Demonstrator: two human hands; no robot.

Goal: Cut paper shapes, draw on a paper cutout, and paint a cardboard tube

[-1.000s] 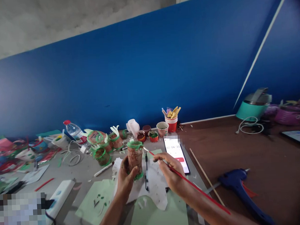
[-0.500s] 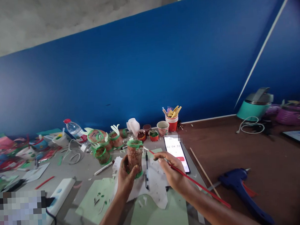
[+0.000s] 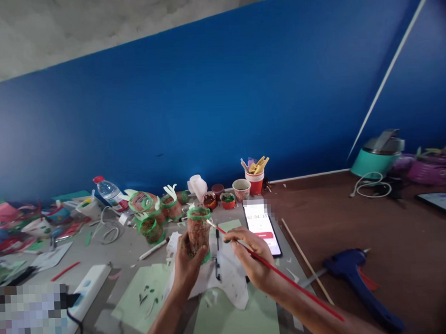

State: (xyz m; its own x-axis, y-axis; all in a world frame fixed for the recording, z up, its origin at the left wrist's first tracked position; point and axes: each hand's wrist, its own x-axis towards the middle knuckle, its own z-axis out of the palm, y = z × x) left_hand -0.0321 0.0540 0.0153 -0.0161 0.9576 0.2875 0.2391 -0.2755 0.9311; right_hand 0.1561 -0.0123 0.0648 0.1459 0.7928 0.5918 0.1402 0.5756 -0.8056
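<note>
My left hand point(image 3: 188, 264) is wrapped round the lower part of a brown cup point(image 3: 199, 233) with green bands at its rim and base, and holds it upright. Between the closed fingers of my right hand point(image 3: 247, 252) is a long red paintbrush point(image 3: 287, 278). The brush tip is at the cup's upper right side, just under the green rim. Behind the cup stand small pots of dark red point(image 3: 209, 201) and green paint point(image 3: 228, 201). Similar brown and green cups point(image 3: 151, 230) are to the left.
A phone point(image 3: 263, 234) lies right of the cup, with a wooden stick point(image 3: 304, 257) and a blue glue gun point(image 3: 355, 274) beyond. Green paper point(image 3: 237, 321) lies in front. At the left are a power strip point(image 3: 90, 296), a bottle point(image 3: 111, 192) and craft clutter.
My right hand has shifted slightly left with the brush, and the brush tip has moved a little down and left along the cup. The cup has moved slightly left.
</note>
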